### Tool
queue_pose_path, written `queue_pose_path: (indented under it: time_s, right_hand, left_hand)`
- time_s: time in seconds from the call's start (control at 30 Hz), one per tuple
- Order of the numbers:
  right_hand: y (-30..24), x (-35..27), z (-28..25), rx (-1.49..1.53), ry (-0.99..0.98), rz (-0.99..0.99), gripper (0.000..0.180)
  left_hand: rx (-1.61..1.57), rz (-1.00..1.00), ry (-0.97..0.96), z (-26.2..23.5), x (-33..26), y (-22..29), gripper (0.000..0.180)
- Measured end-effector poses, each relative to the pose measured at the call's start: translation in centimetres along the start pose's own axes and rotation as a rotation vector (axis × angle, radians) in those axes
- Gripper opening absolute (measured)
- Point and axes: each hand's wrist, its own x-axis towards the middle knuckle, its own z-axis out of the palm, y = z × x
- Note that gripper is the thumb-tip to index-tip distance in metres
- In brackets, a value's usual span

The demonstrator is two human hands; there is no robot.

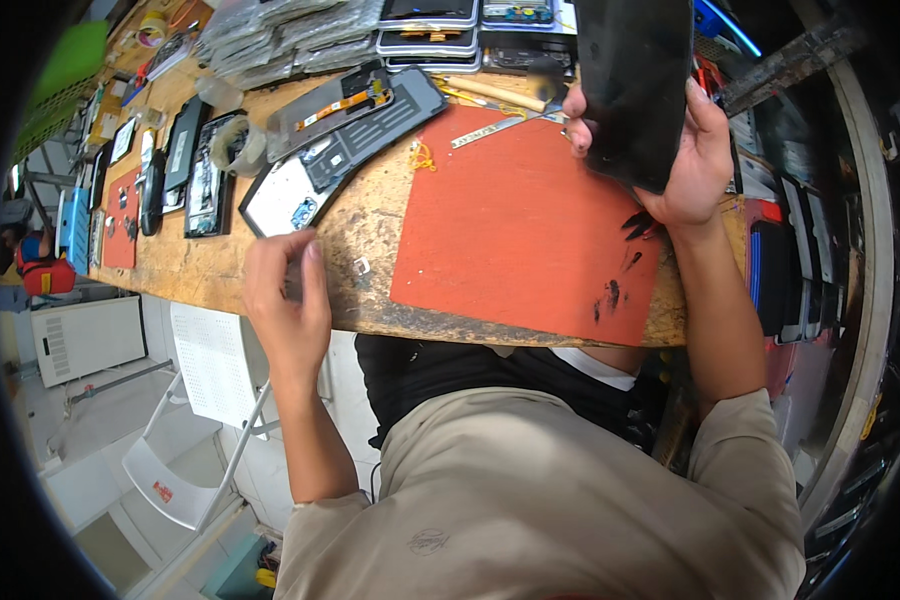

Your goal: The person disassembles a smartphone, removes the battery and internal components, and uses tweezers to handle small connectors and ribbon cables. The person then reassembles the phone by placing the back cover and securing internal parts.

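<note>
My right hand [692, 160] holds up a black smartphone [635, 85], glossy side toward me. Its thumb and palm lie along the right edge, and fingertips wrap the left edge. The phone is over the right side of a red-orange work mat [520, 240] with black smears. My left hand [285, 285] hovers at the front edge of the wooden bench [370, 215]. Its fingers are loosely curled, the thumb apart from the palm, and nothing shows in it. Just beyond it lies an opened phone housing [280, 195] beside a grey phone frame [390, 120] and an orange flex cable [335, 106].
A wood-handled brush [490, 94] and a metal ruler [495, 130] lie at the mat's far edge. Stacked phone trays [428, 40] and bagged parts [280, 40] stand behind. A tape roll [238, 145] sits left. A white chair [210, 370] stands below the bench.
</note>
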Motion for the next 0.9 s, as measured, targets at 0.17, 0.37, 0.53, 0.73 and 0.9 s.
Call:
queue_pose_path:
  time_s: [0.17,0.37,0.53,0.73,0.9]
  right_hand:
    - [-1.2,0.2,-0.6,-0.087,0.065,-0.038,0.073]
    - [-3.6,0.6,-2.2,0.01,0.024,-0.126,0.075]
    - [-3.6,0.3,-2.9,0.213,0.153,-0.098,0.074]
    - [-3.2,0.6,-3.3,0.343,0.039,-0.078,0.073]
    - [-2.3,0.7,-3.3,0.305,0.054,-0.058,0.074]
  left_hand:
    - [0.026,0.035,-0.146,0.4,-1.6,2.0,0.019]
    - [0.044,-0.014,-0.066,1.4,-0.4,2.6,0.012]
    - [-0.028,0.155,0.009,2.9,1.2,5.1,0.004]
    - [-0.036,0.359,-0.178,6.8,2.8,9.8,0.005]
    - [-0.139,0.397,-0.345,9.8,6.3,10.7,0.011]
